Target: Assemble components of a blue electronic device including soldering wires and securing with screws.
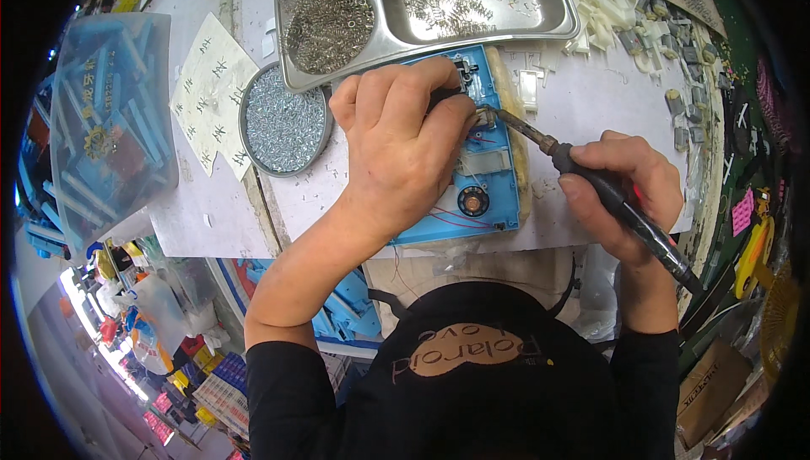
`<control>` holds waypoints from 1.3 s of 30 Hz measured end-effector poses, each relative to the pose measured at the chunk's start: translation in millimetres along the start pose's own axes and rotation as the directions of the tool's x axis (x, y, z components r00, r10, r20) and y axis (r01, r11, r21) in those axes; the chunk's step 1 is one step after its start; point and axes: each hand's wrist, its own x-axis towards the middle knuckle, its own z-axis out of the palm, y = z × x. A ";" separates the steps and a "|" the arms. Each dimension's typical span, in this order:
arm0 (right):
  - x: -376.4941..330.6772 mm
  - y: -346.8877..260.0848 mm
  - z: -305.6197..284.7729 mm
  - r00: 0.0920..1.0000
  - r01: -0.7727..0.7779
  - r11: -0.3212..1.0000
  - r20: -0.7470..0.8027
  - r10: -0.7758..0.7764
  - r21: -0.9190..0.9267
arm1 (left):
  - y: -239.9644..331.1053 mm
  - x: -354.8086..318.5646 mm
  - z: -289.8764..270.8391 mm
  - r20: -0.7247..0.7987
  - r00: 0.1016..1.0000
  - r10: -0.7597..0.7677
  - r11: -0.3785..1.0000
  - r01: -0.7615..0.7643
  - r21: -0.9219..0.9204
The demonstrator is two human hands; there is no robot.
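Note:
In my right hand [629, 190] is a soldering iron [607, 194] with a black handle. Its metal shaft points left, and the tip reaches a small metal part [485, 116] in a blue plastic housing [498, 190]. My left hand [396, 131] lies over the housing's left side, fingers curled and thumb and forefinger pinched beside the tip. A dark thing shows partly between them, but I cannot make out what it is. Inside the housing are a round black speaker [473, 201] with a copper-coloured centre, thin red wires and a pale grey block [485, 163].
A steel compartment tray [388, 46] of springs stands at the back. Left are a round dish [283, 122] of small metal pieces, marked paper [207, 97] and a clear bag [110, 122] of blue parts. White and grey plastic pieces [650, 38] lie at the back right.

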 end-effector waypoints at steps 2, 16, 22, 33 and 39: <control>0.7 -0.7 0.5 1.000 0.003 1.000 0.003 -0.003 -0.004 | -0.1 0.1 -0.2 0.003 1.000 -0.001 1.000 0.001 0.001; 0.8 -3.7 -4.3 0.999 -0.024 0.999 -0.032 0.023 -0.040 | 0.2 -1.2 -0.4 -0.003 1.000 -0.002 1.000 0.002 -0.002; 2.0 -4.5 -7.0 0.999 -0.027 0.997 -0.034 0.025 -0.069 | 0.4 1.4 -0.4 0.013 1.000 -0.008 1.000 0.009 -0.003; 0.9 -5.5 -8.1 0.998 -0.049 0.997 -0.037 0.047 -0.061 | 0.3 0.6 -1.4 0.014 1.000 -0.015 1.000 0.015 -0.006; -1.1 -3.7 -9.4 0.998 -0.048 0.998 -0.048 0.046 -0.046 | 0.0 1.4 -1.7 0.018 1.000 -0.012 1.000 0.012 0.002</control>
